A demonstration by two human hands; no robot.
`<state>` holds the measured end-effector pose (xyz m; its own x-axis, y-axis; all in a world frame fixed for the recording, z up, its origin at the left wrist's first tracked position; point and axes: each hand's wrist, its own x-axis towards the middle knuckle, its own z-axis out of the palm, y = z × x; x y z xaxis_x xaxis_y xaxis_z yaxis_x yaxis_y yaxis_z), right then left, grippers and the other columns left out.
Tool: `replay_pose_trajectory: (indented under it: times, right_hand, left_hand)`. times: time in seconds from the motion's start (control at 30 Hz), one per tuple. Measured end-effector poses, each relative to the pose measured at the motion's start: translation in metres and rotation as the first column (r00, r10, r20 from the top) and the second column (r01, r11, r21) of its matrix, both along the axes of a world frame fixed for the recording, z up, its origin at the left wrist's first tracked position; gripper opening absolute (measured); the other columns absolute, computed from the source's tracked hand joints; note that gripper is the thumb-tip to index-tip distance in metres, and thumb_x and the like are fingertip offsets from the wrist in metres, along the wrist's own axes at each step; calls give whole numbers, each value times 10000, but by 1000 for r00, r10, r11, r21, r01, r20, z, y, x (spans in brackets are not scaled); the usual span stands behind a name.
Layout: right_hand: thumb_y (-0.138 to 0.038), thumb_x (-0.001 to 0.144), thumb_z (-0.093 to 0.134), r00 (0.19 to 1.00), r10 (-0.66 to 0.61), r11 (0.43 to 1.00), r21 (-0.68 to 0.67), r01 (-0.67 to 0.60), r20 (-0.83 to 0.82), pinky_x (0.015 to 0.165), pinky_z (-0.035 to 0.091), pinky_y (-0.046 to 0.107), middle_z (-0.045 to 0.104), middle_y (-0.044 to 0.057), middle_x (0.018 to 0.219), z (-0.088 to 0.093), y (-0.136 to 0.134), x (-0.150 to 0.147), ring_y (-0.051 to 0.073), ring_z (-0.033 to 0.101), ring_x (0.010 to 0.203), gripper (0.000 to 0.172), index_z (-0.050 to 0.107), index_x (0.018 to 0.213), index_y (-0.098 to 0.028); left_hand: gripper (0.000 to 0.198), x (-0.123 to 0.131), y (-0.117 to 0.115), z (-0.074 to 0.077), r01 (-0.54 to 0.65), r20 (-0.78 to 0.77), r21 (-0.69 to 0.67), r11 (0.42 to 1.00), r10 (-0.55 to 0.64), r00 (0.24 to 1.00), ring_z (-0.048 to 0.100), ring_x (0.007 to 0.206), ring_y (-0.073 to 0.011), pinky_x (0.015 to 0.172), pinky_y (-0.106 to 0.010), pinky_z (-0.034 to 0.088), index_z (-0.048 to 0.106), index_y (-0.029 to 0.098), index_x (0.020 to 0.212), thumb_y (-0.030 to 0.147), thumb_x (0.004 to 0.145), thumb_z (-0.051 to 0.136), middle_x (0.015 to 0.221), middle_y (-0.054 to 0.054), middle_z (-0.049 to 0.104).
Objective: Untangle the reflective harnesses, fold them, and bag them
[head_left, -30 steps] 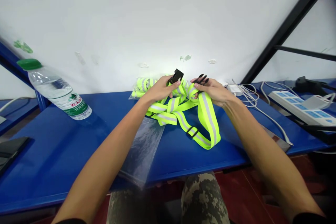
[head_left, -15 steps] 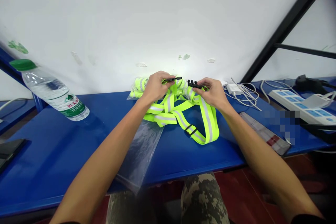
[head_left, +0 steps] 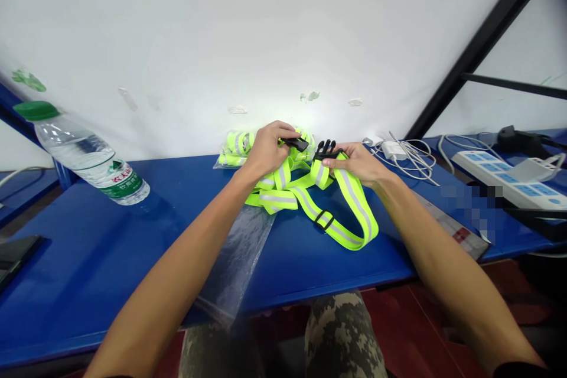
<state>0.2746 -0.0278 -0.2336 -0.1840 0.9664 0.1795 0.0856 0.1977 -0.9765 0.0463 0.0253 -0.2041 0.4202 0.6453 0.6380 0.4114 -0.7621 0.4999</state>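
The person's left hand (head_left: 267,150) pinches one half of a black plastic buckle (head_left: 296,143) between thumb and fingertips. The right hand (head_left: 358,164) holds the pronged half (head_left: 325,149) in a narrow grip, with its prongs pointing up and the two halves just apart. Both halves belong to a neon-yellow reflective strap harness (head_left: 354,204), which lies in a loose tangle on a blue table (head_left: 186,236) beneath the hands, its long loop with a black slider (head_left: 325,220) trailing toward the person. Just behind sits a clear bag of more yellow straps (head_left: 237,144). A flat clear plastic bag (head_left: 237,260) lies beside the left forearm, a water bottle (head_left: 84,159) rests on its side farther left, and a white charger (head_left: 392,149) with bundled cables (head_left: 416,159) is off to the right.
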Motion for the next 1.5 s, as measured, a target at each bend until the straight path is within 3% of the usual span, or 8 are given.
replay_pose_trajectory:
  times: [0.23, 0.47, 0.57, 0.83, 1.23, 1.5]
  right_hand:
    - [-256, 574, 873, 985, 81, 929, -348, -129, -151, 404, 393, 198, 562, -20, 460, 4, -7, -7, 74, 480, 379, 291, 632, 662, -119]
    - [-187, 527, 818, 976, 118, 875, -446, -189, -182, 318, 306, 183, 489, -24, 390, 1, -7, -9, 58, 400, 314, 269, 557, 506, -121]
    - [-155, 558, 774, 967, 144, 856, -463, -228, -211, 318, 306, 177, 474, -18, 395, 0, -5, -8, 56, 393, 327, 240, 546, 495, -117]
    - [-166, 648, 687, 882, 322, 775, -439, -455, -345, 301, 231, 149, 271, -68, 363, 0, -2, -5, 21, 221, 316, 408, 335, 443, -176]
    - [-184, 657, 679, 860, 347, 745, -447, -495, -374, 305, 224, 148, 266, -66, 356, -2, -1, -2, 21, 207, 313, 351, 382, 472, -164]
    - [-150, 658, 651, 855, 330, 749, -441, -495, -399, 317, 228, 155, 303, -59, 375, 0, -1, -1, 22, 204, 333, 251, 454, 502, -143]
  left_hand:
    - [454, 5, -2, -1, 26, 46, -7, 1000, -25, 999, 678, 1007, -190, 931, -323, 549, 795, 181, 932, -33, 661, 500, 1081, -54, 731]
    - [535, 10, -6, -3, 61, 125, -66, 996, -53, 991, 682, 1018, -180, 927, -312, 561, 800, 186, 896, -63, 585, 444, 1074, -41, 743]
    - [537, 11, -8, -2, 87, 150, -100, 991, -72, 986, 686, 1022, -184, 918, -313, 568, 801, 183, 890, -61, 575, 441, 1063, -46, 749]
    - [509, 12, -13, 3, 124, 184, -107, 986, -103, 977, 697, 1024, -195, 932, -336, 572, 802, 181, 880, -43, 580, 458, 1041, -52, 761]
    - [516, 18, -26, 5, 78, 48, -78, 994, -74, 996, 708, 1006, -205, 923, -344, 567, 781, 195, 908, -51, 604, 444, 1008, -15, 770]
    - [718, 27, -36, 2, 96, 13, -54, 994, -95, 995, 703, 942, -193, 782, -253, 525, 617, 162, 1250, -52, 589, 438, 1015, -45, 768]
